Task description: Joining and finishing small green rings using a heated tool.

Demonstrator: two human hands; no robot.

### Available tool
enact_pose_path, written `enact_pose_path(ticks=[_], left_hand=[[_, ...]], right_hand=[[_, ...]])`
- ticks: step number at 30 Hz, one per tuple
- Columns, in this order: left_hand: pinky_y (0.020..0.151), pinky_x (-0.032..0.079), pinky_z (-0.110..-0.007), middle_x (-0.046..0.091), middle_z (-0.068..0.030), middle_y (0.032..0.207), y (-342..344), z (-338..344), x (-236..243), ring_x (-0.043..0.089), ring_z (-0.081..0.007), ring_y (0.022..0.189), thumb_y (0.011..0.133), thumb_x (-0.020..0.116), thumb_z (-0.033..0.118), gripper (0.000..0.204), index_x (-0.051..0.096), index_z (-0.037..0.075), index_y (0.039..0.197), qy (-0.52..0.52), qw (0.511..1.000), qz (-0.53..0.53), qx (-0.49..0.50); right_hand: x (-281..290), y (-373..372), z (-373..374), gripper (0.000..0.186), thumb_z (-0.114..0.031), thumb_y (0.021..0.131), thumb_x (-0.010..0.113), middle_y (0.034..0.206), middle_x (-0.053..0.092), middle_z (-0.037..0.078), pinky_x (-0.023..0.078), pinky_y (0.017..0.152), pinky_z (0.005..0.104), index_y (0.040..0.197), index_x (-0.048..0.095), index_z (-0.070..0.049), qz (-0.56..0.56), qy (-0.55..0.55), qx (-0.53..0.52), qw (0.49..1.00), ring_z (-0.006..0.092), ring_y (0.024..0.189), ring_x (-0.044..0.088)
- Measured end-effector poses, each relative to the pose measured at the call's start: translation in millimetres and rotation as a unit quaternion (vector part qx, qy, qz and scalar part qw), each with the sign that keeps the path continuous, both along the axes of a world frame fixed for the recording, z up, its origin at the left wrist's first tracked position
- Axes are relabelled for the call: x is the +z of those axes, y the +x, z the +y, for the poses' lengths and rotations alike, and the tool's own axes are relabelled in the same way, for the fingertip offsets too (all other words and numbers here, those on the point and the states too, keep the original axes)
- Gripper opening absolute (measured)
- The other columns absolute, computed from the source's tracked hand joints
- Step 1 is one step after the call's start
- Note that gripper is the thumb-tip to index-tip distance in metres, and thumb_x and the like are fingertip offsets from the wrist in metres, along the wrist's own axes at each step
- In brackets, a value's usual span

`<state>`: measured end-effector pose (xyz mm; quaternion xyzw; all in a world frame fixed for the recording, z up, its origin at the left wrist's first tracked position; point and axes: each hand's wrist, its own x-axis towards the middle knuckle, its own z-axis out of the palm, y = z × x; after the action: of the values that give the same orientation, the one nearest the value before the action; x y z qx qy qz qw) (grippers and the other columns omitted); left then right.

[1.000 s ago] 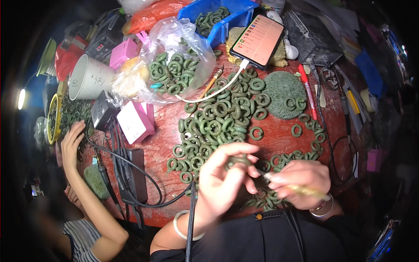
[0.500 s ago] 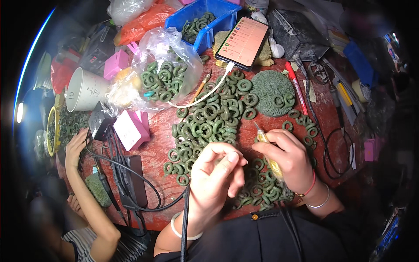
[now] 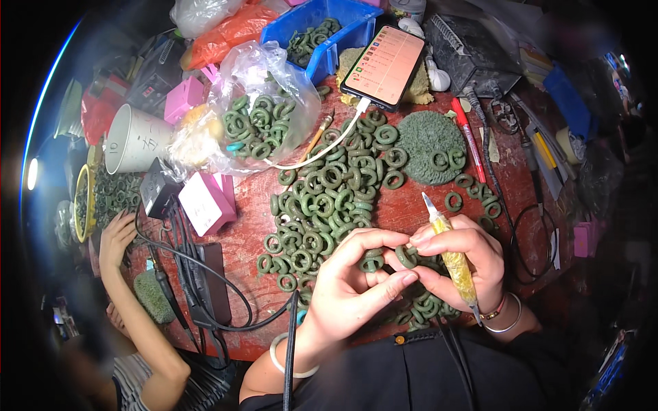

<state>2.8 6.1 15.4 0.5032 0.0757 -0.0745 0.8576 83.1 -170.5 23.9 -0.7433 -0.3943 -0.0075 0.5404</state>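
My left hand (image 3: pixel 353 288) is closed around one or two small green wax-like rings (image 3: pixel 371 259), its fingertips meeting those of my right hand. My right hand (image 3: pixel 466 260) grips a pointed tool with a yellow wrapped handle (image 3: pixel 452 257), its silvery tip upward, while its fingertips also touch a green ring (image 3: pixel 406 256) between the hands. A large heap of similar rings (image 3: pixel 322 202) lies just beyond my hands, with more beneath them. A round green pad (image 3: pixel 428 144) carrying two rings sits behind my right hand.
A co-worker's arm (image 3: pixel 137 329) rests at left beside black cables, a pink block (image 3: pixel 209 202) and a white cup (image 3: pixel 130 137). Behind are a plastic bag of rings (image 3: pixel 257 68), a blue bin (image 3: pixel 322 58), a charging phone (image 3: pixel 380 65), a red pen (image 3: pixel 468 137) and a black box (image 3: pixel 466 58).
Since half a second ago my hands have come together around the rings, the right moving a little right and turning the tool's tip upward. The left thumb has lowered and extended rightward.
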Motion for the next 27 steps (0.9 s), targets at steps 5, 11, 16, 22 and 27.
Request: enact_pose_path(ticks=[5, 11, 16, 22, 27], left_hand=[[0.075, 0.055, -0.021, 0.049, -0.0076, 0.114, -2.1, 1.4, -0.9, 0.058, -0.0112, 0.095, 0.085, 0.065, -0.013, 0.04, 0.055, -0.006, 0.123, -0.002, 1.0, -0.006, 0.006], [0.071, 0.055, -0.02, 0.054, -0.0066, 0.108, -1.5, 1.2, 0.7, 0.06, -0.0107, 0.09, 0.089, 0.064, -0.005, 0.037, 0.055, -0.004, 0.125, 0.031, 1.0, 0.004, 0.006], [0.063, 0.054, -0.022, 0.061, -0.0119, 0.11, 0.0, 2.7, -3.3, 0.063, -0.0152, 0.089, 0.093, 0.06, 0.0, 0.036, 0.052, -0.001, 0.129, -0.106, 0.993, 0.034, 0.036], [0.056, 0.05, -0.023, 0.063, -0.0205, 0.115, 0.6, 5.5, -8.5, 0.063, -0.016, 0.084, 0.099, 0.054, 0.011, 0.015, 0.053, 0.002, 0.111, -0.196, 0.98, 0.017, 0.038], [0.051, 0.042, -0.018, 0.059, -0.0256, 0.122, 0.0, 9.2, -13.0, 0.054, -0.0131, 0.075, 0.097, 0.057, 0.016, 0.014, 0.056, 0.004, 0.104, -0.238, 0.97, 0.041, 0.011]], right_hand=[[-2.5, -3.1, 1.4, 0.039, 0.008, 0.068, 0.079, 0.099, 0.068, 0.013, 0.056, 0.076, 0.0339, 0.102, 0.062, -0.002, -0.012, 0.019, -0.003, 1.0, 0.0261, 0.088, 0.068], [-0.9, -5.0, 0.8, 0.036, 0.007, 0.074, 0.076, 0.1, 0.068, 0.016, 0.057, 0.078, 0.0348, 0.105, 0.062, 0.0, -0.047, 0.025, -0.005, 0.999, 0.0273, 0.089, 0.068], [5.6, -3.3, -7.6, 0.034, -0.021, 0.094, 0.065, 0.1, 0.069, 0.018, 0.053, 0.083, 0.0361, 0.115, 0.057, 0.005, 0.056, -0.006, -0.048, 0.997, 0.0263, 0.091, 0.067], [-1.9, 5.5, -20.9, 0.054, -0.041, 0.096, 0.059, 0.096, 0.07, 0.015, 0.052, 0.067, 0.0297, 0.121, 0.059, 0.007, 0.022, 0.054, 0.032, 0.998, 0.0202, 0.075, 0.065], [-3.4, -15.9, -5.6, 0.033, -0.026, 0.089, 0.072, 0.085, 0.066, 0.01, 0.049, 0.063, 0.0298, 0.102, 0.064, 0.002, 0.077, 0.142, -0.067, 0.985, 0.0182, 0.069, 0.06]])
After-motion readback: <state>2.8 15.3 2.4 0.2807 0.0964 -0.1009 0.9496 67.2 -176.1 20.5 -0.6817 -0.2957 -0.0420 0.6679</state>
